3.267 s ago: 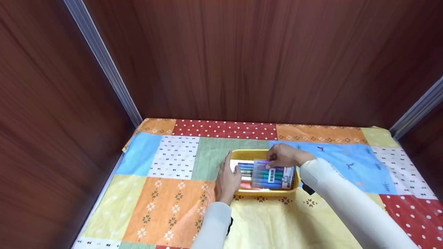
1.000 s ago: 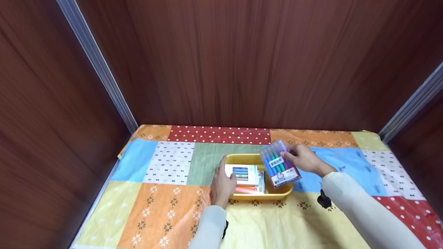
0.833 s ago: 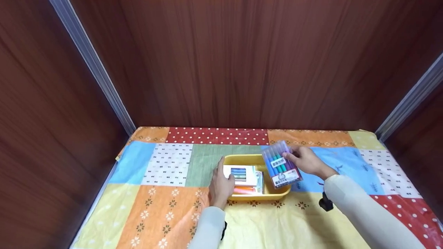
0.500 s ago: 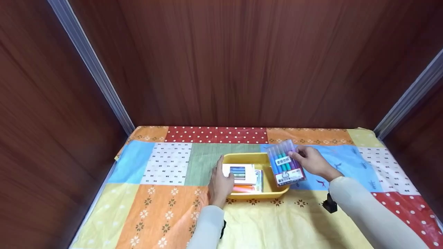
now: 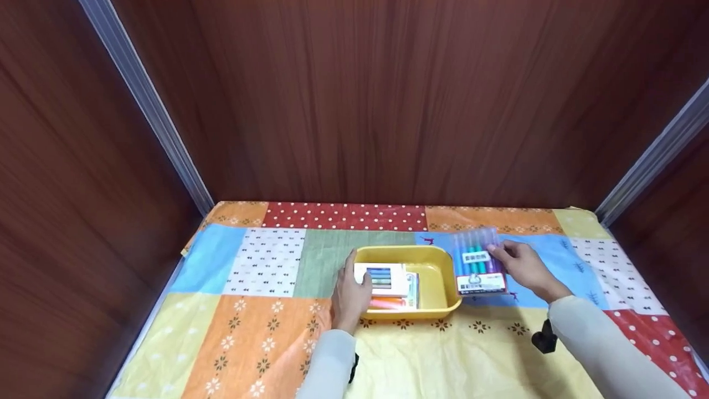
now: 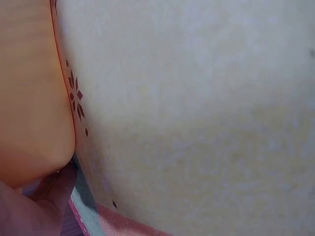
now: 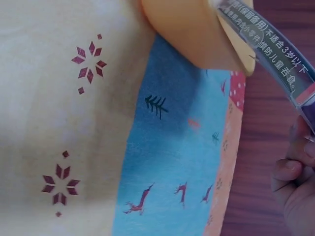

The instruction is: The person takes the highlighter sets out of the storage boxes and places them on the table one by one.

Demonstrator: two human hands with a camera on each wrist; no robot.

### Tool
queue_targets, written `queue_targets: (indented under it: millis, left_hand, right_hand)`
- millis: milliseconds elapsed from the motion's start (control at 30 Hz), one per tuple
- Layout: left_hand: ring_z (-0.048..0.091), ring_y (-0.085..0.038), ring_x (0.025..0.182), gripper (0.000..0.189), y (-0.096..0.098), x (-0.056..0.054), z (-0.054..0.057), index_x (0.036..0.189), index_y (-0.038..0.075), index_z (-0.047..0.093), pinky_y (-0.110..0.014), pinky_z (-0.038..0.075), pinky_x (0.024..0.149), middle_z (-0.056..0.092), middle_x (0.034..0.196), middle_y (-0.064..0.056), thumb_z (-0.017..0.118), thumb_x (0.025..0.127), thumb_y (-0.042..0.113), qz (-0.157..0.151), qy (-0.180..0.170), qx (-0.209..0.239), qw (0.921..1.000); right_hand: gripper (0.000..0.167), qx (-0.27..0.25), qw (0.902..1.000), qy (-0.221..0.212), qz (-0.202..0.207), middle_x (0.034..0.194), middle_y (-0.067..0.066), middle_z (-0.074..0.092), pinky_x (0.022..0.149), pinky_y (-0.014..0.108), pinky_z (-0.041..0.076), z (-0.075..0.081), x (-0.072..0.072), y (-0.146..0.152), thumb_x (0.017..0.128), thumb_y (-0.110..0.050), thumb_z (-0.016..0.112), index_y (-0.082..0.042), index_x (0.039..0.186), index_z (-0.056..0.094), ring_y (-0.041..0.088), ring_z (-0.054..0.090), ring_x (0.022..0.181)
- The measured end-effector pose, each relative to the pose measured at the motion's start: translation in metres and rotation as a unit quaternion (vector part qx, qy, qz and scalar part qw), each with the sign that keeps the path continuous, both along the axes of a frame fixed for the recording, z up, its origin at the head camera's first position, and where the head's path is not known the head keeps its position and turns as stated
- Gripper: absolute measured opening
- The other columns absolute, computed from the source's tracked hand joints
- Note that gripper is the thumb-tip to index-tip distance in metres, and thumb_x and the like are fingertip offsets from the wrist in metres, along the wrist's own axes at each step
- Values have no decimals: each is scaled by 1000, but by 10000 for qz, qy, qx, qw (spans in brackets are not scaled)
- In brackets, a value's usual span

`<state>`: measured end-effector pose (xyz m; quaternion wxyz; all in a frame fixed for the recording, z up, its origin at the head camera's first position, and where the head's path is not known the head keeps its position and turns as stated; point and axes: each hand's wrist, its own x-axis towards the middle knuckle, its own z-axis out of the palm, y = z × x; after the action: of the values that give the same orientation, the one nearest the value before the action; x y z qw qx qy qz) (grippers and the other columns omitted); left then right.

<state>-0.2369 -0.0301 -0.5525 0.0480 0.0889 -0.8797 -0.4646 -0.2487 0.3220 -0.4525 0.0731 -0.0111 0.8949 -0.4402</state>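
Observation:
In the head view my right hand (image 5: 529, 269) pinches a clear plastic pack of markers (image 5: 477, 266) by its right side. The pack is just right of a yellow plastic basket (image 5: 437, 313), tilted so its label faces me. In the right wrist view, printed text shows on the end of the marker pack (image 7: 275, 46), and the fingers curl at its side. My left hand (image 5: 352, 296) holds the left end of the basket, fingers along the outside and thumb over the rim. Inside the basket lies a white box (image 5: 397, 277) with a window showing blue and green sticks.
Beneath the white box in the basket is another pack (image 5: 390, 303) with orange and pink items. A patchwork cloth (image 5: 266, 332) covers the table. Dark wood panels (image 5: 332, 100) stand behind and at both sides, with metal strips at the corners.
My right hand has lifted the marker pack out of the basket and carried it right, past the rim, turning it more upright. My left hand stays at the basket's left end.

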Motion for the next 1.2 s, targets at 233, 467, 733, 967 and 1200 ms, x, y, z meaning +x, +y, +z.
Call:
queue_targets:
  millis: [233,467,733,967,1200]
  left_hand:
    - [36,-32,150,61,-3,-1,0,158,39,27,-55,36,117,35,165,-1,52,104,31,-185,110,833,9963]
    - [33,-32,152,56,-3,2,-6,159,36,27,-56,32,120,32,166,-2,45,107,27,-309,125,1014,9943]
    - [31,-31,153,55,-5,-1,-6,161,31,23,-52,29,123,28,168,-2,39,109,32,-537,201,1079,9925]
    - [28,-35,153,59,-9,-5,1,163,27,16,-54,25,124,24,169,-6,39,109,32,-440,184,1148,9922]
    - [33,-35,151,54,-7,-2,-3,162,29,20,-54,27,123,29,167,-5,34,110,35,-366,150,1102,9931]
  right_hand:
    - [45,-387,9988,-137,-270,82,-4,62,61,25,47,-6,6,18,106,-45,43,-2,95,55,5,53,68]
    - [44,-550,9974,-323,-330,74,-6,52,61,28,44,-17,18,29,106,-47,44,-7,87,48,5,46,63]
    - [45,-385,9966,-420,-596,83,-6,59,64,25,47,-27,26,39,106,-47,42,-6,89,50,4,53,72]
    - [46,-543,9942,-651,-656,85,-7,60,68,25,49,-31,26,39,107,-46,41,-2,104,54,3,54,73]
    - [52,-482,9926,-834,-743,101,-2,67,76,22,54,-40,34,43,107,-45,40,2,119,56,2,62,87]
